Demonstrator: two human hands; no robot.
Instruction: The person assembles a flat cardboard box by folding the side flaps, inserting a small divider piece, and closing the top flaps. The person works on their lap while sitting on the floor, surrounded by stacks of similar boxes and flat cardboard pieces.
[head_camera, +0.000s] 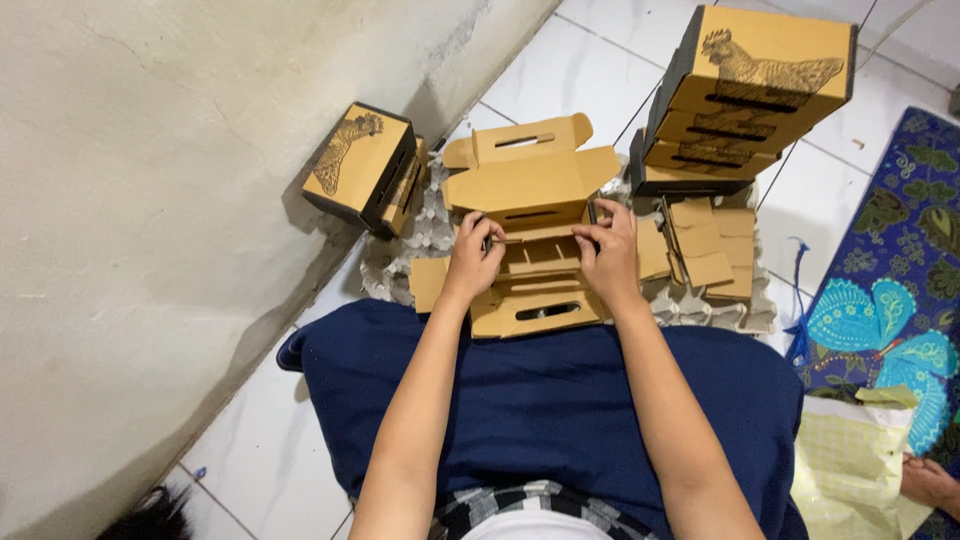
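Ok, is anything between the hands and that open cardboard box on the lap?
Nothing visible. The left hand and right hand both rest directly on the open box, fingers at its inner divider. The finished boxes and the pile of loose inserts sit off to the side, clear of the hands.

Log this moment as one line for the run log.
left hand: on open cardboard box | right hand: on same box | finished boxes: stacked behind

I see a white tiled floor (590, 70) with thin dark grout lines — a rough beige plaster wall (150, 200) rises at left, and a blue patterned mat (900, 260) lies at right.
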